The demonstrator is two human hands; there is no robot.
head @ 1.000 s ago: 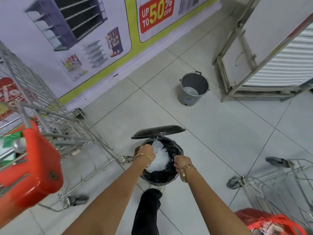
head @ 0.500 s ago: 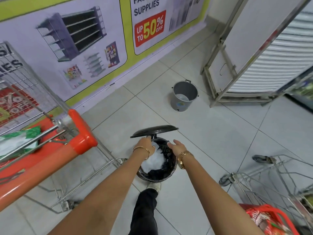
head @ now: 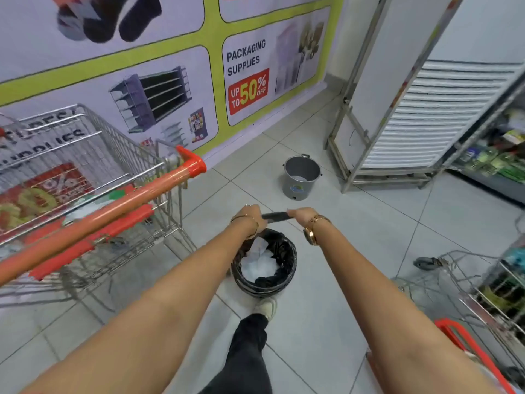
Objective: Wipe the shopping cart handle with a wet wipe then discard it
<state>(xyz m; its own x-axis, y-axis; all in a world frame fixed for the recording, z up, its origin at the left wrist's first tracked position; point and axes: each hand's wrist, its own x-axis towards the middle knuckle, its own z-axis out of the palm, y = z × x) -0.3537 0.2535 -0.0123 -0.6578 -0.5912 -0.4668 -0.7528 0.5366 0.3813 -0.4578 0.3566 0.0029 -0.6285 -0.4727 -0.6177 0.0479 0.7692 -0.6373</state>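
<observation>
- Head view: the left hand [head: 250, 216] and the right hand [head: 301, 216] both close over the thin black lid [head: 275, 216] of a small round bin [head: 264, 282], one at each end of the lid's edge, which is seen nearly side-on above the bin's mouth.
- The bin is lined with a glossy, crinkled black bag; crumpled white wet wipes [head: 260, 263] lie inside it, soft and folded, so the wipe is in the bin and in neither hand.
- A thin gold bangle circles the left wrist, and a gold metal watch [head: 311, 231] sits on the right wrist.
- A pale shoe [head: 265, 307] below a dark trouser leg is at the bin's base.
- To the left stands a wire shopping cart [head: 93, 155] of silvery steel mesh, its smooth orange tubular handle [head: 113, 204] ending in a red plastic corner cap.
- Farther off on the pale square floor tiles [head: 355, 223] stands a grey metal bucket [head: 301, 177], round and open-topped.
- Another wire cart [head: 468, 280] is at the right edge.
</observation>
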